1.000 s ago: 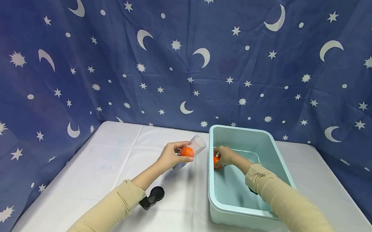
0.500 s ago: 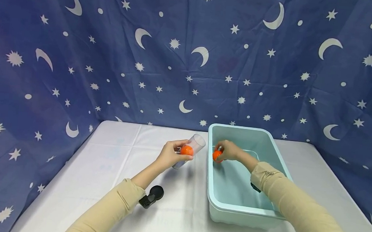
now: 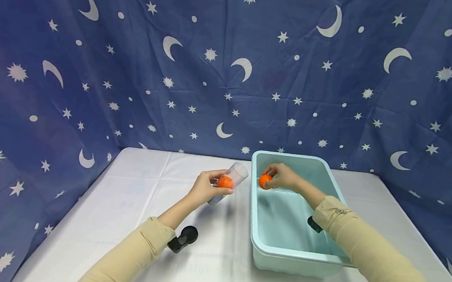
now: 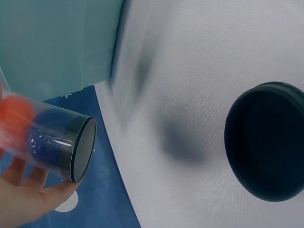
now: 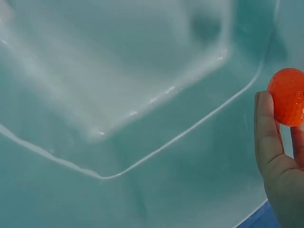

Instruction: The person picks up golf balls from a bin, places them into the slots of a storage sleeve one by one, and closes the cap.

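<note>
Higher and farther from the person than a second ago, the right hand (image 3: pixel 283 177) has moved along with its orange ball (image 3: pixel 264 181), while the left hand (image 3: pixel 203 188) has stayed nearly put. Behind both hands hangs a big blue cloth (image 3: pixel 200 68) with moons and stars. Under them is the white desk (image 3: pixel 138 196). Around the right hand is the pale green bin (image 3: pixel 288 264), and the left hand is just outside its near wall. The left hand's fingers wrap around a clear tube (image 3: pixel 237 172), which is tipped so its top leans toward the bin (I can't tell if that top is open).

The right hand's fingertips pinch the bumpy orange ball inside the bin, close to the wall nearest the left hand. By the left fingers, inside the tube, are a second orange ball (image 3: pixel 225 182) and, lower down, something dark blue (image 4: pixel 45 137).

The pinched ball could pop loose if the fingertips slip, or bump the bin's edge if carried across too low. If the tube tips much more, and its top is open, what's inside could roll out.
</note>
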Demonstrator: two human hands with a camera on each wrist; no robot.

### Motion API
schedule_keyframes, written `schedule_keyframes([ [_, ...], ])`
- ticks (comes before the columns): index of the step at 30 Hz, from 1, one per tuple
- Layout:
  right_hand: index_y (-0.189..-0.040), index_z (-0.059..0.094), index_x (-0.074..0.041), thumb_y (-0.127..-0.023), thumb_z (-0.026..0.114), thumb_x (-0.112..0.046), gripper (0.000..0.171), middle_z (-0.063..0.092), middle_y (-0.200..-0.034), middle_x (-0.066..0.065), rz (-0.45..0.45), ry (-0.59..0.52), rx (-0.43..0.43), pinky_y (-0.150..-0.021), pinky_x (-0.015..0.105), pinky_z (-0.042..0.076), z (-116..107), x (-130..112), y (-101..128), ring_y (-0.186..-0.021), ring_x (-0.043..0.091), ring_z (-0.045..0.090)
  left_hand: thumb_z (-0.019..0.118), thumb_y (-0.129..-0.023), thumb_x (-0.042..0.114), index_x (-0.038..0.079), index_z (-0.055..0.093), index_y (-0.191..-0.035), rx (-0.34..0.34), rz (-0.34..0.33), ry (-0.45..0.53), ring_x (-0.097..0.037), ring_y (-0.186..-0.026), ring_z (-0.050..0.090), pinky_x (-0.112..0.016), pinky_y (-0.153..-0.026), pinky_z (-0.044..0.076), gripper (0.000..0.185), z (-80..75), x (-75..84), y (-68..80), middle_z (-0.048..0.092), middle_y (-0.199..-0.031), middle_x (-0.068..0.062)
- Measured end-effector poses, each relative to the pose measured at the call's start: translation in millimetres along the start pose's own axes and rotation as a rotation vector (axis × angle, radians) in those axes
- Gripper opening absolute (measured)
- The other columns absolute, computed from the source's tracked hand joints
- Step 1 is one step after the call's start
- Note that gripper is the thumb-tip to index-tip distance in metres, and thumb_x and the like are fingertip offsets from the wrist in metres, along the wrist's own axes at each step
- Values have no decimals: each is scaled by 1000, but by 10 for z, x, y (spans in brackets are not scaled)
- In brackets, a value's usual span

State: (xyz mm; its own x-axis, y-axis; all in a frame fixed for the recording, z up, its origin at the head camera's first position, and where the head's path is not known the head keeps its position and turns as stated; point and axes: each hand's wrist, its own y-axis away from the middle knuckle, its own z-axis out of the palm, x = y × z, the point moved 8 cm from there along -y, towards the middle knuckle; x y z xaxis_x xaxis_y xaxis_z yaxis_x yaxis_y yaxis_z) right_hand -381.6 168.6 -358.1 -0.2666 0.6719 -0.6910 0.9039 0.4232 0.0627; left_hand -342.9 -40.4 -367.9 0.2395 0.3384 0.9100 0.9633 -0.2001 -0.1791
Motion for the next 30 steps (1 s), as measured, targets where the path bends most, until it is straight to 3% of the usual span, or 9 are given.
schedule_keyframes([
  [7,-113,57,9,-80,67,-3,37,59,-100,22,-3,-126,25,-72,28,57,-109,-144,47,-74,15,59,82,-69,7,3,63,-122,-3,0,2,-25,-94,63,-32,-80,53,56,-2,6,-9,65,-118,-16],
  [14,-118,55,7,-83,65,-3,38,58,-106,23,2,-185,68,-80,33,57,-332,-291,102,-80,20,62,82,-71,8,4,62,-123,-9,-1,8,-26,-95,63,-32,-81,53,56,-2,10,-28,65,-120,-15],
  [21,-122,53,6,-85,64,-4,40,56,-111,21,-11,-266,109,-79,26,56,-513,-423,185,-87,18,61,82,-71,9,4,63,-123,-6,-9,4,-24,-92,62,-28,-78,52,56,-15,7,-18,65,-119,-15],
  [30,-124,51,5,-86,64,-6,41,55,-113,18,-55,-354,120,-81,28,56,-582,-595,251,-90,14,61,82,-70,8,3,63,-122,0,7,1,-26,-93,63,-30,-79,52,55,-22,32,-5,66,-118,-16],
])
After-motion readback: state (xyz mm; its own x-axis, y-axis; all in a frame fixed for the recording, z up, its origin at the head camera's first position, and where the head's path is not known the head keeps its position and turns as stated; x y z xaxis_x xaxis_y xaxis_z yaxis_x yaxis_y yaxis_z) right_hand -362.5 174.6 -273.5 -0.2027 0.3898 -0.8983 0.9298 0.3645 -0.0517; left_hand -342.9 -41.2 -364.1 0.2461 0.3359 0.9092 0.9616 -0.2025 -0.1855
